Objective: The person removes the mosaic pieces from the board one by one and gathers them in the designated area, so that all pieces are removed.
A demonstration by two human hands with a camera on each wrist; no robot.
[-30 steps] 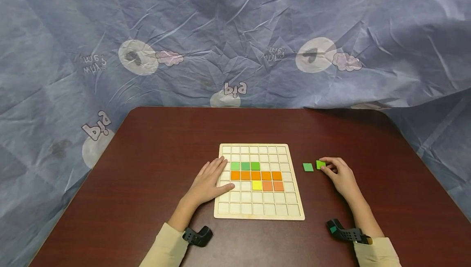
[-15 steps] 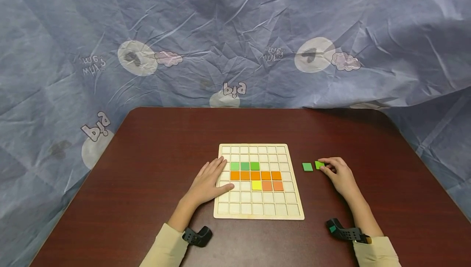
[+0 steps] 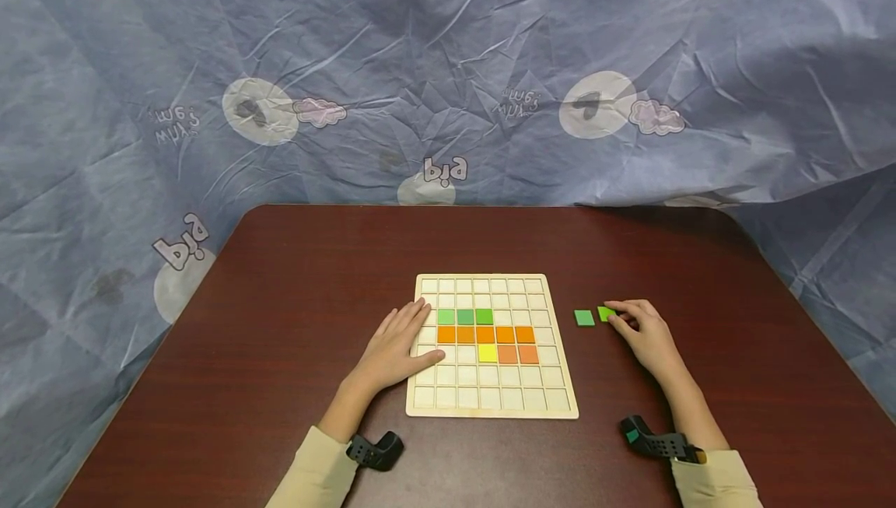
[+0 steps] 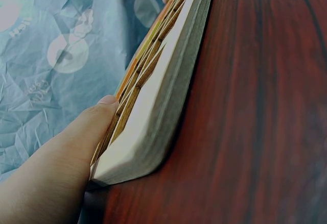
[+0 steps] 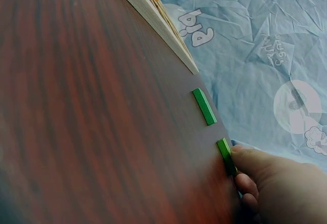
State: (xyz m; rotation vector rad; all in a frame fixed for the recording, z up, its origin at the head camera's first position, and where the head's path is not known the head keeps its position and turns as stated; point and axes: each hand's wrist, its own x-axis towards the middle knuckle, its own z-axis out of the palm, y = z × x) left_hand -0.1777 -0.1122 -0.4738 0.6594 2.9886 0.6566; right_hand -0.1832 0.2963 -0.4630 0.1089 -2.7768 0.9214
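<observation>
A pale wooden grid board [image 3: 493,407] lies on the table, with green, orange, salmon and yellow square tiles in some of its cells. Across its left edge rests my left hand [image 3: 395,346], fingers extended and thumb reaching over the cells. The left wrist view shows that thumb [image 4: 76,137] against the board's rim. To the right of the board, my right hand [image 3: 647,337] pinches a bright green tile [image 3: 605,313] at table level. Beside it lies a second, bluish-green tile [image 3: 584,318], apart from the fingers. In the right wrist view the thumb touches the bright green tile [image 5: 225,154].
A dark red-brown wooden table [image 3: 336,251] carries everything. Behind it hangs a wrinkled blue-grey cloth [image 3: 392,49] with printed letters and shapes. Black camera bands [image 3: 376,450] sit on both wrists.
The bright green tile and my right hand have shifted very slightly left in the head view, along with the whole scene. Both hands keep their places relative to the board.
</observation>
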